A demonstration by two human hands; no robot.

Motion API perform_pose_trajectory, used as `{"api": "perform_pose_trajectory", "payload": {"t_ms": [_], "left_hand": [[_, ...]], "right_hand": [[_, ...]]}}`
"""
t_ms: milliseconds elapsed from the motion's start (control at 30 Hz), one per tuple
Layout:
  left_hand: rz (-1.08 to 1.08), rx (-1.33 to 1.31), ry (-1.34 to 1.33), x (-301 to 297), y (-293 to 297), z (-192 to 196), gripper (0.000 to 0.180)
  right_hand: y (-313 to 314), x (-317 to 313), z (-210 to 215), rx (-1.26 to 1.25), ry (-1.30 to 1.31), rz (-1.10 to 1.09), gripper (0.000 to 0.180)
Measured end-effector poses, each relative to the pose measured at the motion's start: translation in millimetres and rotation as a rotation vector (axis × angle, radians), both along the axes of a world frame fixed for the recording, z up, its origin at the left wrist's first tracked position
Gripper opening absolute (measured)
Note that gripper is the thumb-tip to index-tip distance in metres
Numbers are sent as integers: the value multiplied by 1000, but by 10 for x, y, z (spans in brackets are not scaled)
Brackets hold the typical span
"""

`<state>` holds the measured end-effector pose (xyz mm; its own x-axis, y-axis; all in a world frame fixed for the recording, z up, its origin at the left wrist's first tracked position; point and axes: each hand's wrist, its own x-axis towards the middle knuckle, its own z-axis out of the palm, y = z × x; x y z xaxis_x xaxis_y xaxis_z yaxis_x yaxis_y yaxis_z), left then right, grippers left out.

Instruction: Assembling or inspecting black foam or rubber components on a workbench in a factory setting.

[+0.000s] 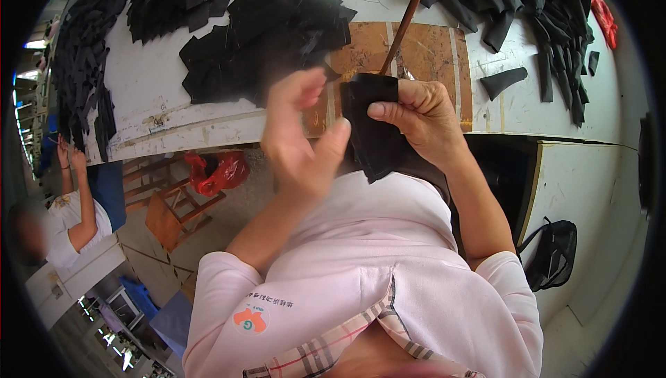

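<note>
Head view: right grip (428, 115) pinches soft-looking, probably light black cloth (374, 135) by its upper right edge, a sensible hold; left grip (300, 143) looks spread, empty.

**White worktable (139, 93) spans a bright workroom**

Its scuffed near edge bows across the view. To the left, a wooden stool (164, 222) stands on a grey floor (258, 204) — a pale bench (83, 270) lies farther off. Bright patches of light (33, 45) dot the left rim — a whitish wall (630, 93) rises at right.
</note>
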<state>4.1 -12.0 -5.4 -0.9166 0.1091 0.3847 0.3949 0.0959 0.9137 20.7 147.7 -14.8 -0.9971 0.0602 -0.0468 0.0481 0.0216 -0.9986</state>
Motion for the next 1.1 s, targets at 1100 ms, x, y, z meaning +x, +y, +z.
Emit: {"api": "perform_pose_trajectory", "payload": {"t_ms": [1100], "left_hand": [[193,-113,-41,-10,277,-102,12]], "right_hand": [[-282,18,55,732,377,-211,9]]}}
